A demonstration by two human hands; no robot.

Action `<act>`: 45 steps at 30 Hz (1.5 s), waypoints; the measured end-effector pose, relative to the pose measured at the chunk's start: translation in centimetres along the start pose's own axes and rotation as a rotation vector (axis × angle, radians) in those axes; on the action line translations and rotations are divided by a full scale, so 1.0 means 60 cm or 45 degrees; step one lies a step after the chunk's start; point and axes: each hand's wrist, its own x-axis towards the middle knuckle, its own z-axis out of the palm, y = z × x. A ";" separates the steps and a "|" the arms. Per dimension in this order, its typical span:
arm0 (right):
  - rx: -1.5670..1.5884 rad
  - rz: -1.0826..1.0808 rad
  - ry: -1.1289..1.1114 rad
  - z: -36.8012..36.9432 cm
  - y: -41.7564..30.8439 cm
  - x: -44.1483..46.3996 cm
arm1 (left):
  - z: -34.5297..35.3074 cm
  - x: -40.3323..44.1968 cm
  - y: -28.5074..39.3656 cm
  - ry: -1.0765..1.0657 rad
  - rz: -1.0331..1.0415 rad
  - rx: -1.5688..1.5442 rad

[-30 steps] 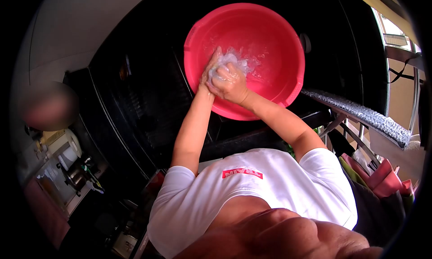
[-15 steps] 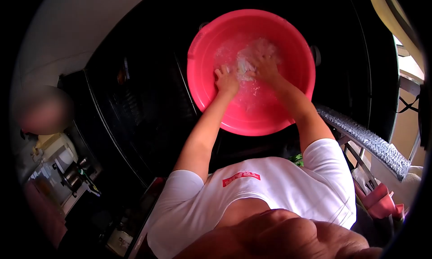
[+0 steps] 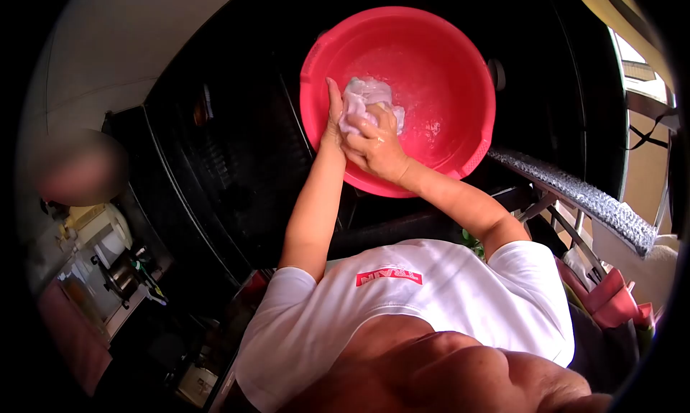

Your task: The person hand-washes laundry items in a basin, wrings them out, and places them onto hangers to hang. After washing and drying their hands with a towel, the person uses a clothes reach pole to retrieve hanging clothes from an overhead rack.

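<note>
A wet, whitish cloth (image 3: 368, 93) is bunched between my two hands above the water in a red plastic basin (image 3: 460, 170). My left hand (image 3: 333, 118) presses against the cloth's left side with its palm, thumb or finger pointing up. My right hand (image 3: 376, 146) is closed over the cloth from the front and right, its fingers curled into the folds. Part of the cloth and some left fingers are hidden behind the right hand. Clear water with ripples covers the basin's bottom.
The basin stands on a dark, glossy surface (image 3: 244, 154). A grey fuzzy-covered bar (image 3: 582, 201) slants along the right, with pink items (image 3: 609, 298) below it. Kitchen things and a pot (image 3: 123, 280) are at far left, near a blurred round shape (image 3: 77, 167).
Both hands have come together toward the left side of the basin, lifting the cloth from the water and gripping it. Before, they were spread apart in the water.
</note>
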 end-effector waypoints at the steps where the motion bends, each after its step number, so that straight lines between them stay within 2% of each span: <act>1: -0.009 -0.065 0.070 0.000 -0.010 0.002 | 0.002 -0.013 0.014 -0.140 -0.038 0.043; 2: -0.071 -0.127 0.164 -0.001 -0.017 0.006 | 0.004 -0.015 0.018 -0.148 -0.036 0.055; 7: -0.091 -0.261 0.286 0.002 -0.021 0.055 | -0.014 -0.024 0.025 -0.373 -0.015 0.040; 9: -0.046 -0.172 0.370 0.008 -0.013 0.075 | -0.045 -0.004 0.013 -0.390 0.104 0.134; 11: 0.079 -0.078 0.366 0.019 0.010 0.070 | -0.095 0.046 -0.020 -0.337 0.362 0.312; 13: 0.369 0.389 0.104 0.030 0.051 0.042 | -0.105 0.048 -0.042 -0.127 0.445 0.475; 14: 0.089 0.462 -0.061 0.019 0.078 0.036 | -0.100 0.039 -0.048 0.007 0.430 0.560; 15: -0.194 0.524 -0.227 0.001 0.116 0.028 | -0.098 0.031 -0.053 0.272 0.412 0.734; 16: -0.430 0.586 -0.191 -0.008 0.178 0.007 | -0.116 0.019 -0.042 0.513 0.495 1.260; 17: -0.661 0.638 -0.154 -0.013 0.228 -0.017 | -0.115 -0.008 -0.034 0.674 0.774 1.706; 19: -0.789 0.758 -0.544 -0.056 0.234 -0.011 | -0.119 -0.024 -0.023 0.563 0.968 1.737; 20: -0.781 0.746 -0.553 -0.039 0.239 -0.021 | -0.115 -0.033 -0.022 0.522 0.873 1.843; 22: -1.050 0.017 -0.709 -0.002 0.248 -0.026 | -0.085 -0.044 -0.030 0.473 0.658 1.945; 24: -0.740 0.238 -0.961 0.041 0.206 -0.021 | -0.109 -0.031 -0.060 0.604 0.639 2.022; 28: -0.864 0.258 -1.154 0.165 0.192 -0.119 | -0.106 -0.057 -0.071 0.680 0.607 1.843; 29: -0.863 0.270 -1.157 0.143 0.171 -0.133 | -0.099 -0.081 -0.074 0.670 0.599 1.847; 31: -0.502 0.204 -1.542 0.069 0.155 -0.112 | -0.065 -0.114 -0.047 0.606 0.538 1.614; 33: -0.410 0.607 -1.202 0.000 0.163 -0.079 | -0.083 -0.128 -0.051 0.586 0.652 1.615; 35: -0.187 0.609 -0.710 -0.091 0.133 -0.018 | -0.106 -0.133 -0.051 0.514 0.784 1.519; 36: -0.031 0.652 -0.614 -0.130 0.108 0.017 | -0.090 -0.146 -0.050 0.476 0.712 1.218; 37: 0.132 0.701 -0.520 -0.166 0.080 0.043 | -0.130 -0.119 -0.062 0.368 0.836 1.103; 39: 0.368 0.637 -0.391 -0.233 0.011 0.095 | -0.118 -0.117 -0.064 0.279 0.877 0.918; 40: 0.367 0.569 -0.389 -0.261 -0.016 0.117 | -0.145 -0.090 -0.063 0.255 0.938 1.018; 41: 0.365 0.502 -0.387 -0.286 -0.045 0.135 | -0.121 -0.106 -0.055 0.249 0.946 1.020; 43: 0.177 0.347 -0.447 -0.325 -0.105 0.162 | -0.053 -0.148 -0.036 0.285 0.528 0.957; 44: 0.111 0.243 -0.469 -0.335 -0.129 0.170 | -0.055 -0.141 -0.036 0.282 0.464 1.122; 45: 0.109 0.244 -0.464 -0.330 -0.133 0.170 | -0.058 -0.129 -0.039 0.277 0.465 1.126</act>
